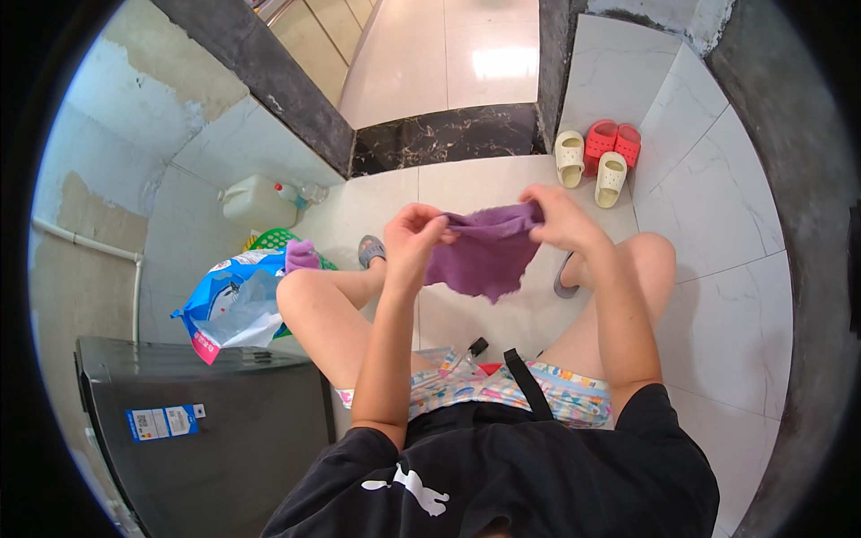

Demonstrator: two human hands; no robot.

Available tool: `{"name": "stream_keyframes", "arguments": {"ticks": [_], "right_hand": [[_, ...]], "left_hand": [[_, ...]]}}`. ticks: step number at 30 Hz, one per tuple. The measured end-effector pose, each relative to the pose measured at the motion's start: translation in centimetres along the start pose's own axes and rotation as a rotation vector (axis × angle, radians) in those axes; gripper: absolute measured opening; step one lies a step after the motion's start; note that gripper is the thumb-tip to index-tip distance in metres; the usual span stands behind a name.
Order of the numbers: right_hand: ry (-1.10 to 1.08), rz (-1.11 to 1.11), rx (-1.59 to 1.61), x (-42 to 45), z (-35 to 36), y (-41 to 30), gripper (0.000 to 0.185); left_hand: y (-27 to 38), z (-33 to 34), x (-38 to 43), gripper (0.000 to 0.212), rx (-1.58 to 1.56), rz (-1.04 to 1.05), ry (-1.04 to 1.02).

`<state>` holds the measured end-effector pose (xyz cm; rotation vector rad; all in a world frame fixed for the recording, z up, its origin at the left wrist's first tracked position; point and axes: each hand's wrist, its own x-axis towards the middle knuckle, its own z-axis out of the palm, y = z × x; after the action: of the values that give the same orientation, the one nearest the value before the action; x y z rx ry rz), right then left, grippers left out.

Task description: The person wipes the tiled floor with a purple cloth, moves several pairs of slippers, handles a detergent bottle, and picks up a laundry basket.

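A purple cloth (481, 259) hangs between my two hands, above the tiled floor and between my knees. My left hand (416, 235) pinches its upper left corner between thumb and fingers. On the other side, my right hand (559, 218) grips the upper right corner. The top edge is folded over and pulled fairly straight, while the ragged lower edge hangs loose. Another lilac cloth (301, 255) lies on a blue plastic bag (232, 286) beside my left knee. Parts of a green perforated basket (272, 238) show behind and under the bag.
A dark grey appliance (208, 417) with a label stands at lower left. Near the left wall are a white jug (259, 205) and small bottles (292, 195). Cream clogs (611, 180) and red slippers (600, 142) sit at upper right. A black marble threshold (444, 138) crosses the doorway.
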<state>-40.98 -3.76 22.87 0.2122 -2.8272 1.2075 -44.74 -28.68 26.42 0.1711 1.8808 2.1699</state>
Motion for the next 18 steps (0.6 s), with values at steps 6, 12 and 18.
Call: {"name": "stream_keyframes", "arguments": {"ticks": [6,12,18], "right_hand": [[-0.133,-0.051,0.436,0.5,3.5,-5.4,0.031],[-0.258,0.026,0.541,0.5,4.6,-4.6,0.013],[-0.255,-0.051,0.671,0.3,3.3,-5.1,0.015]], "left_hand": [[-0.2,1.8,-0.6,0.01,0.044,-0.162,-0.095],[-4.5,-1.3,0.5,0.024,0.136,-0.057,-0.081],[-9.6,-2.0,1.6,0.053,0.389,-0.138,-0.426]]}}
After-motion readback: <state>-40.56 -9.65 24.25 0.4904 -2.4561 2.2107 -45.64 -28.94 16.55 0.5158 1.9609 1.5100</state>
